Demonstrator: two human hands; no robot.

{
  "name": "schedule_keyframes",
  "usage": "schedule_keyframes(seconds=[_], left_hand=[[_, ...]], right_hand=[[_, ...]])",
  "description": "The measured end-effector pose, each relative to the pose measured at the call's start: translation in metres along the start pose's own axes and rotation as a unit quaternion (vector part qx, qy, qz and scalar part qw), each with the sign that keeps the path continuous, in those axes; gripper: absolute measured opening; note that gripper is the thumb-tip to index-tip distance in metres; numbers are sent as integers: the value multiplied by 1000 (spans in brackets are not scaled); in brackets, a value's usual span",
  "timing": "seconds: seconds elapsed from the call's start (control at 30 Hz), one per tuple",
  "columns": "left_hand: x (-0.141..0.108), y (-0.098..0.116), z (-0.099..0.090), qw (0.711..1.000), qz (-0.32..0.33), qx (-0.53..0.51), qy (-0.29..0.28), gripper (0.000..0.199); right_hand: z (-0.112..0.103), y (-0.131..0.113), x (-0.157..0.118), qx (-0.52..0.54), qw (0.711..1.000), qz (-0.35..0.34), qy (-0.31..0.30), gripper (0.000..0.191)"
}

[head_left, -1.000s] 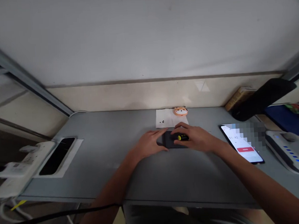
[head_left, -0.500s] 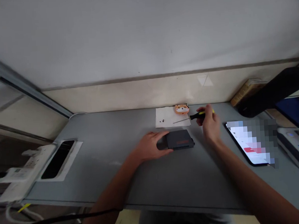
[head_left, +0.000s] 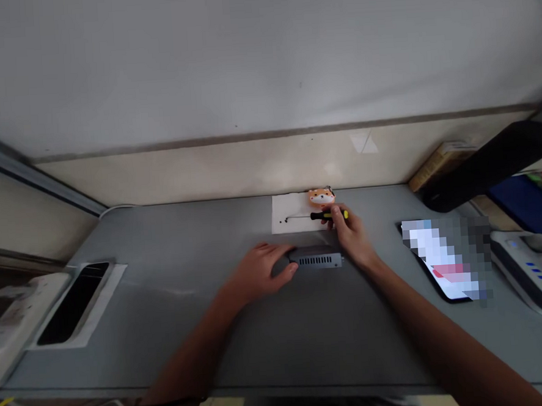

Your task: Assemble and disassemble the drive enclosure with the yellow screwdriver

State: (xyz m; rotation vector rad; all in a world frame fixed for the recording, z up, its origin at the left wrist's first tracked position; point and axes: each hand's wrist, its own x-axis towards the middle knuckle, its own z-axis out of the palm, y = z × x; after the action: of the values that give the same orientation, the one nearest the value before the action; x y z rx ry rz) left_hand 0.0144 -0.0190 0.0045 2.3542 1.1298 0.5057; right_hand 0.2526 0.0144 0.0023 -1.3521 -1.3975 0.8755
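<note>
Left hand (head_left: 259, 271) flat on the end of a grey metal box (head_left: 315, 261), fingers spread apart. Right hand (head_left: 352, 238) just behind the box, fingers shut tight on a yellow-and-black screwdriver (head_left: 327, 215), thin tip over white paper (head_left: 294, 206), near tiny black screws (head_left: 281, 221).

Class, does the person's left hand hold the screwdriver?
No, the right hand grips the yellow-and-black screwdriver; the left hand rests against the grey vented box.
</note>
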Motion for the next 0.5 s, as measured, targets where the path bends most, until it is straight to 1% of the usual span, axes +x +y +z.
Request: schedule_keyframes(seconds=[0.1,0.2,0.3,0.4,0.5], left_hand=[[0,3,0,999,-8,-26,19,39],[1,8,1,995,-47,-81,33,40],[4,13,2,982,-93,-159,45,41],[7,14,5,966,-113,-227,54,44],[7,11,9,954,-129,-267,44,50]], right_hand=[[-2,-2,1,3,1000,14,3,61],[-5,0,2,37,998,53,15,60],[-8,4,3,87,993,81,23,58],[-12,2,4,146,985,87,25,53],[-17,-5,3,178,980,87,14,43]])
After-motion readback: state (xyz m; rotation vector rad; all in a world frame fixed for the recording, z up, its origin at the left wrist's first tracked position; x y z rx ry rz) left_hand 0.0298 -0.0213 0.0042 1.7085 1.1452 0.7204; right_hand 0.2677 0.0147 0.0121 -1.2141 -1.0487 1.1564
